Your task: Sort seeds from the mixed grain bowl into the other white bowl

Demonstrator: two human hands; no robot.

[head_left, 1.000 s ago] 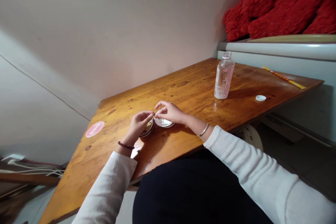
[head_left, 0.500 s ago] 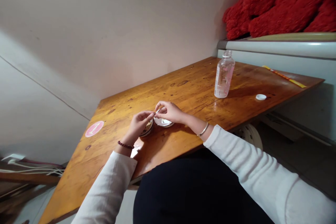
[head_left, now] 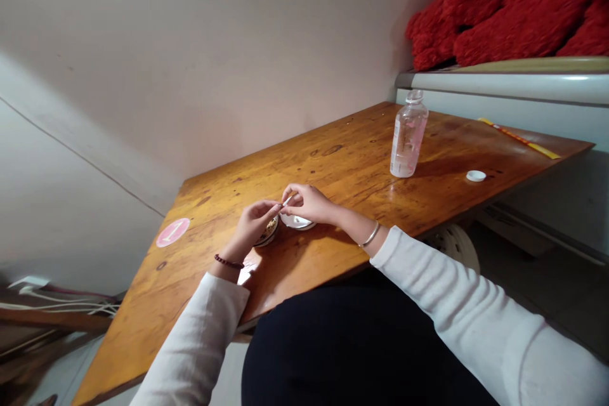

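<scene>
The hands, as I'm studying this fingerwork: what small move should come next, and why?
Perhaps draw the right hand slightly away from the left hand: their fingertips appear to meet, with the white dish and bowl of small bits close below; anything pinched is too small to identify.

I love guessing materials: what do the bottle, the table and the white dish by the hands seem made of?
Bottle: probably clear plastic with a glossy finish, being see-through with bright highlights; glass isn't ruled out.
Table: looks like varnished wood, judging by knots, grain and shiny reflections.
Dish: perhaps glazed ceramic, from its smooth white surface, but partly hidden; plastic is possible.
</scene>
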